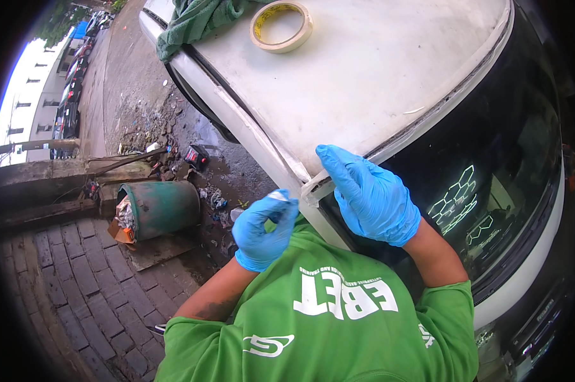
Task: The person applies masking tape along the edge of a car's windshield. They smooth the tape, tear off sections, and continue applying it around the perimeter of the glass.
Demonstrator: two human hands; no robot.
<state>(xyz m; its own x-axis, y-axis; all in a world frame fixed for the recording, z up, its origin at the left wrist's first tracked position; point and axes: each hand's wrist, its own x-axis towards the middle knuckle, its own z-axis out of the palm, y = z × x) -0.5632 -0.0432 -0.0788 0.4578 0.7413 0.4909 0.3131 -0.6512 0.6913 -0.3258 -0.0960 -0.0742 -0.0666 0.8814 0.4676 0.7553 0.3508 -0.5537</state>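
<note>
Both my hands wear blue gloves, at the corner of a white car's roof (364,83). My left hand (265,230), just off the corner, is closed in a pinch, with a small white piece (279,196) at its fingertips; its kind is unclear. My right hand (373,200) is over the edge where the roof meets the dark windshield (478,153), its fingers stretched out together and holding nothing visible. Pale strips of masking tape (309,191) run along the roof's edge and wrap the corner between my hands.
A roll of masking tape (308,33) and a green towel (195,28) lie on the far part of the roof. To the left, a green bin (163,207) lies on its side with trash at its mouth. Brick paving (96,274) and wet, littered ground surround it.
</note>
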